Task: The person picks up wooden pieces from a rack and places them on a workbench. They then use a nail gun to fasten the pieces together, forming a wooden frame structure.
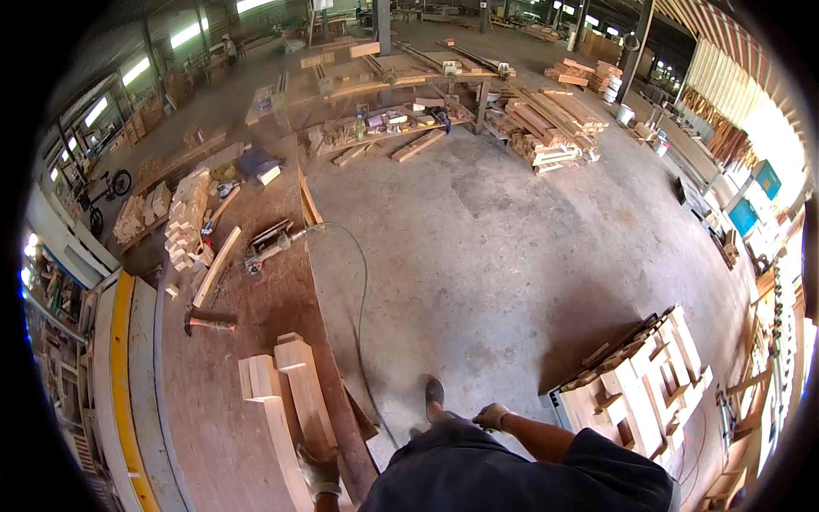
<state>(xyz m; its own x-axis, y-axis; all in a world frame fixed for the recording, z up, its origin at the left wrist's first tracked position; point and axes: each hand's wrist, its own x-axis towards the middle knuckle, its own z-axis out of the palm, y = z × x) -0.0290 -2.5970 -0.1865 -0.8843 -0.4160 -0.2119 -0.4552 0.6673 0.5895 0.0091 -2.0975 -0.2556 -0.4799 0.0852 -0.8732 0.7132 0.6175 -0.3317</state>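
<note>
Two pale wooden posts with blocky ends lie side by side on the brown workbench [205, 410]: a left post [277, 427] and a right post [307, 397]. At their near end, my left hand [320, 471], in a light glove, is closed on the right post; part of its fingers is hidden. My right hand [490, 416], also gloved, hangs beside my body above the floor, its fingers curled, with nothing visible in them. Farther up the bench lie a hammer [212, 321], a long wood strip [217, 266] and an air nail gun [269, 253] with a thin hose [365, 282].
To my right stands a stack of joined wooden frames [636, 388]. Small wood blocks [186, 235] pile at the bench's far left. A long clamping table [358, 85] and stacked lumber [554, 124] stand ahead. The hose trails across the concrete floor [478, 282] near my shoe [434, 392].
</note>
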